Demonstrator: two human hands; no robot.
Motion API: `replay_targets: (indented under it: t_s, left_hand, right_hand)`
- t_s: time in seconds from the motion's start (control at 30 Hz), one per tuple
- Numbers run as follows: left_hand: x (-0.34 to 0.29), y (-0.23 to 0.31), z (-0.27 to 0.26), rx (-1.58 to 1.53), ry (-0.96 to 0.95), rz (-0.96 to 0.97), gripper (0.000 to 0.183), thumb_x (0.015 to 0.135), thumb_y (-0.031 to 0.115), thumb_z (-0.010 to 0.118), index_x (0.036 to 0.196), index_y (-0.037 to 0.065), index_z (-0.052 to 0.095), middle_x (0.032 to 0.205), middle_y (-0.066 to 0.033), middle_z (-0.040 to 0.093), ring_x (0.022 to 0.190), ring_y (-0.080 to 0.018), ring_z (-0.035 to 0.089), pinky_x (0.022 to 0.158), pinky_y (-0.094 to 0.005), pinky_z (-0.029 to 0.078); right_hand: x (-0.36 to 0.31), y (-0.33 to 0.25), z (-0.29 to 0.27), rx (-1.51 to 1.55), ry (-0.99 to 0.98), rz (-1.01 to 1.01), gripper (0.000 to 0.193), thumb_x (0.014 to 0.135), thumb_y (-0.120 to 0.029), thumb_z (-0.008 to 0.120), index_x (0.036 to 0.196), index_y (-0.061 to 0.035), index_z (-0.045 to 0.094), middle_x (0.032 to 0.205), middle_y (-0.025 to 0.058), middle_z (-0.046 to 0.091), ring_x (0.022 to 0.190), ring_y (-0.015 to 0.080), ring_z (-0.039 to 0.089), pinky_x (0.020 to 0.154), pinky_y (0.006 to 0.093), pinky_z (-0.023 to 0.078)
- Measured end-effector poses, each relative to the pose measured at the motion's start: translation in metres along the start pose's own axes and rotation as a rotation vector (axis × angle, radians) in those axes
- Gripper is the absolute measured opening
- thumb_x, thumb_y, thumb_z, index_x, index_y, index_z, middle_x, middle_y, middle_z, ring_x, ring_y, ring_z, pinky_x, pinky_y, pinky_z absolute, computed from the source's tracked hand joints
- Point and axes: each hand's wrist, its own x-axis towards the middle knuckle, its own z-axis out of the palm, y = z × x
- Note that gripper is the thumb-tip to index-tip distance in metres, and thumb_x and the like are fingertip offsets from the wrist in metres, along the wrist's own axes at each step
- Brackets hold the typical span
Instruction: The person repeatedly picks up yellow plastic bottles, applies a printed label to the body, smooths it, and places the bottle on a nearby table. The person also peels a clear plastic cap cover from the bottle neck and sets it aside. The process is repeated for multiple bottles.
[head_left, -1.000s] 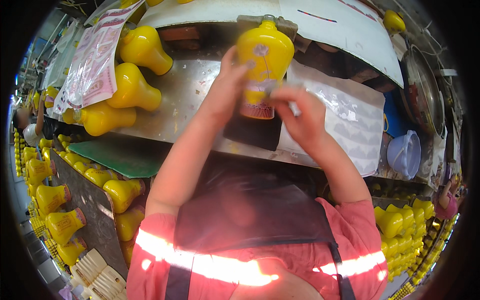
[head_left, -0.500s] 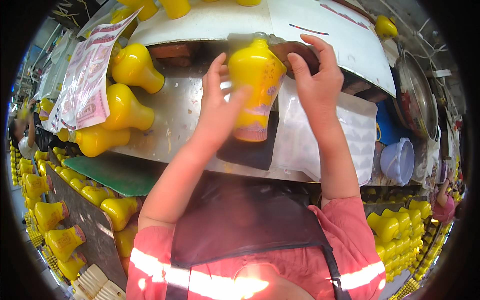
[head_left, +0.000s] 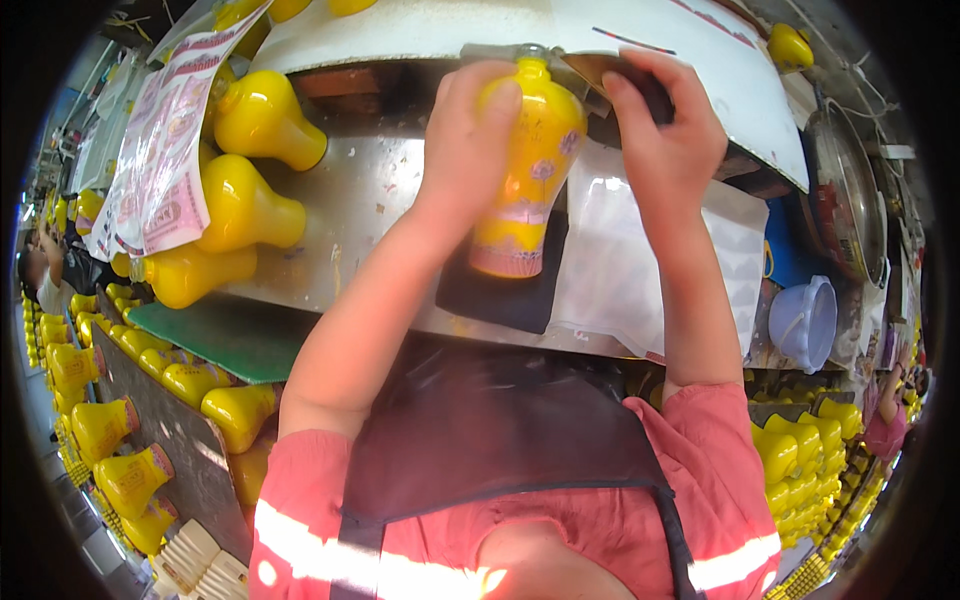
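A glossy yellow bottle [head_left: 540, 135] with purple floral decoration lies neck-away on a dark cloth pad [head_left: 500, 302]. My left hand [head_left: 468, 135] wraps round its left side, thumb over the shoulder. My right hand [head_left: 672, 125], at the upper right of the bottle, pinches a thin brown flat piece [head_left: 590, 72] between thumb and fingers. One corner of that piece points toward the bottle's neck; its exact kind is unclear. To the right of the pad lies a pale translucent sheet [head_left: 640, 250].
Several yellow bottles [head_left: 255, 205] lie to the left, beside printed pink sheets [head_left: 175, 150]. A white board [head_left: 430, 35] borders the far side. A lilac bucket [head_left: 803, 325] stands at right. More bottles fill racks on both sides; other people are at the far edges.
My left hand has closed round the bottle, which has turned so its decoration faces differently. My right hand has taken hold of the brown flat piece and raised it slightly.
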Motion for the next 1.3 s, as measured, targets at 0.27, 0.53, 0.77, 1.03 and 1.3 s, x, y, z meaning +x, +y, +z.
replay_targets:
  t_s: [0.27,0.53,0.77,1.03,1.3]
  left_hand:
    - [-0.003,0.008,-0.010,-0.494,-0.078,-0.232,0.031,0.109,0.020,0.049,0.127,0.000,0.066,0.114,-0.0063,0.070,0.104,-0.0113,0.064,0.096,-0.0262,0.050]
    - [-0.009,0.013,-0.018,-0.526,-0.098,-0.254,0.033,0.108,0.020,0.052,0.133,0.002,0.065,0.124,-0.0052,0.068,0.115,-0.0118,0.060,0.104,-0.0274,0.044]
    - [-0.025,-0.003,-0.021,-0.167,-0.113,-0.036,0.045,0.109,0.024,0.047,0.150,0.005,0.050,0.146,-0.0107,0.054,0.133,-0.0195,0.049,0.115,-0.0323,0.034]
    - [-0.083,-0.022,-0.027,0.051,-0.226,-0.063,0.079,0.099,0.038,0.053,0.158,-0.004,0.023,0.156,-0.0274,0.038,0.145,-0.0429,0.037,0.122,-0.0479,0.026]
    - [-0.076,-0.022,-0.032,-0.309,-0.268,-0.243,0.073,0.106,0.037,0.049,0.162,0.006,0.015,0.148,-0.0194,0.042,0.135,-0.0286,0.044,0.116,-0.0403,0.034]
  right_hand:
    - [-0.061,-0.027,-0.005,-0.209,-0.156,-0.572,0.030,0.071,-0.006,0.074,0.101,-0.0115,0.075,0.089,0.0053,0.070,0.084,0.0260,0.071,0.069,0.0360,0.057]
    - [-0.080,-0.074,0.002,-0.276,-0.456,-0.626,0.029,0.072,-0.009,0.077,0.101,-0.0105,0.075,0.096,0.0069,0.067,0.089,0.0256,0.069,0.074,0.0376,0.058]
    - [-0.074,-0.076,-0.012,-0.277,-0.690,-0.622,0.031,0.075,-0.007,0.075,0.106,-0.0095,0.074,0.100,0.0078,0.067,0.089,0.0241,0.068,0.073,0.0342,0.055]
    - [-0.057,-0.026,-0.031,0.280,-0.205,0.728,0.027,0.099,-0.017,0.057,0.120,-0.0030,0.067,0.097,0.0050,0.066,0.079,0.0103,0.058,0.074,0.0275,0.050]
    - [-0.070,-0.030,-0.005,-0.094,-0.396,0.499,0.086,0.087,-0.033,0.078,0.157,-0.0027,0.039,0.081,0.0037,0.059,0.065,0.0075,0.048,0.059,0.0247,0.042]
